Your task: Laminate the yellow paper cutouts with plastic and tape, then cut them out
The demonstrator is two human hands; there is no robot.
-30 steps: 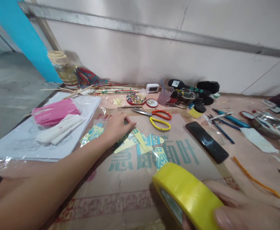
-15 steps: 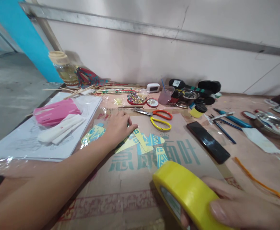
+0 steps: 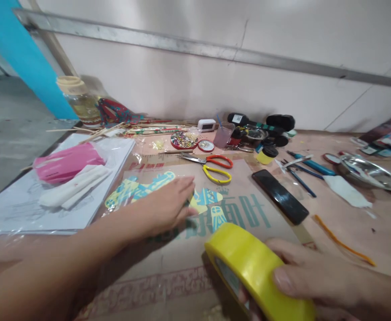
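Note:
My right hand [image 3: 311, 272] grips a big roll of yellow tape [image 3: 249, 263], thumb on its outer face and other fingers reaching into the core. My left hand [image 3: 172, 203] hovers low over blue-and-yellow patterned cutouts, its fingers stretched out and thumb apart, slightly blurred. Part of the cutouts is hidden under it. To its left lies a cluster of cutouts [image 3: 125, 191]; one small cutout [image 3: 218, 218] rests just beyond the tape. Scissors [image 3: 205, 161] with one red and one yellow handle lie open behind the left hand.
Printed cardboard [image 3: 168, 272] covers the middle of the table. A black phone [image 3: 280, 196] and an orange cord [image 3: 343, 240] lie right; a metal bowl [image 3: 376, 171] stands beyond. Papers with a pink packet [image 3: 68, 162] are left. Jars, sticks and a bead dish [image 3: 184, 140] line the wall.
My left hand has come off the cutouts behind it and moved nearer to me, its fingers straightening. The right hand still holds the tape. The whole view has shifted a little.

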